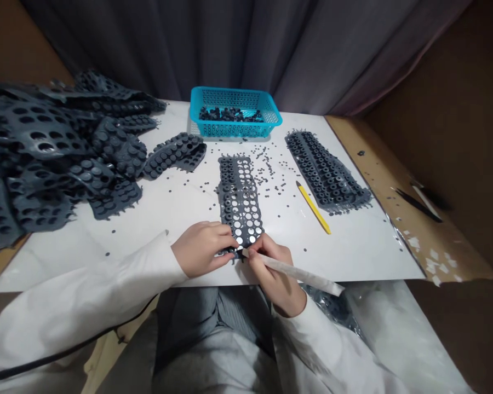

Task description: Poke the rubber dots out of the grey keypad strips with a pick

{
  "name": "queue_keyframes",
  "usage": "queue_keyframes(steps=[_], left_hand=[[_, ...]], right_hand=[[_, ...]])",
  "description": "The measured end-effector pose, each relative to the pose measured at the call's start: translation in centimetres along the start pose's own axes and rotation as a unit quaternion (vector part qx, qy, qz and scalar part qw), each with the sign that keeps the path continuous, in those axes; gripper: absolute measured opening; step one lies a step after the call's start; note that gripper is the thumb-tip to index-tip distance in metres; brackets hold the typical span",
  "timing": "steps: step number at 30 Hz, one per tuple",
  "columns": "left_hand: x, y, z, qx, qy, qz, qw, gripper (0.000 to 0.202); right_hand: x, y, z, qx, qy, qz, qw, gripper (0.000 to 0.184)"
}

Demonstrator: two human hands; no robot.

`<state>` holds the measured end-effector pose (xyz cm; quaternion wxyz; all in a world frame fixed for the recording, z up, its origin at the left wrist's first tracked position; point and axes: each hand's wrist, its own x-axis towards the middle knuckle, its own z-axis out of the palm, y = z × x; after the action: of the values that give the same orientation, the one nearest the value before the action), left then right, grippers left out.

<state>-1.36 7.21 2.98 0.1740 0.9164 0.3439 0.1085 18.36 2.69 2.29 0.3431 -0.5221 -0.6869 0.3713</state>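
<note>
A dark grey rubber strip (pixel 239 194) full of round holes and small rings lies lengthwise on the white tabletop (pixel 181 205) in front of me. My left hand (pixel 203 247) is closed, pinching the strip's near end against the table. My right hand (pixel 273 269) is wrapped round a pale wrapped stick tool (pixel 296 271), whose tip touches the strip's near edge by my left fingers. Both sleeves are white.
A blue basket (pixel 234 112) with loose black rings stands at the back. A second full rubber strip (pixel 326 171) and a yellow pencil-like tool (pixel 313 208) lie to the right. A heap of punched rubber sheets (pixel 53 158) fills the left. Small punched dots litter the middle.
</note>
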Motion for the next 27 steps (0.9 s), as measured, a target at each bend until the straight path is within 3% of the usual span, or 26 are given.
queue_keyframes(steps=[5,9,20,27], left_hand=[[-0.1,0.4,0.1,0.053,0.003,0.014,0.999,0.017],[-0.4,0.5,0.2,0.076,0.005,0.020,0.997,0.023],[-1.2,1.3,0.9,-0.093,0.057,-0.111,0.988,0.016],[-1.2,1.3,0.8,-0.053,0.021,-0.091,0.994,0.014]], right_hand=[[0.2,-1.4,0.0,-0.071,-0.049,-0.032,0.996,0.014],[0.2,-1.9,0.1,-0.113,-0.054,-0.027,0.992,0.014],[0.5,-1.9,-0.2,-0.094,-0.075,-0.002,0.993,0.014],[0.1,-2.0,0.0,-0.087,-0.072,-0.022,0.993,0.014]])
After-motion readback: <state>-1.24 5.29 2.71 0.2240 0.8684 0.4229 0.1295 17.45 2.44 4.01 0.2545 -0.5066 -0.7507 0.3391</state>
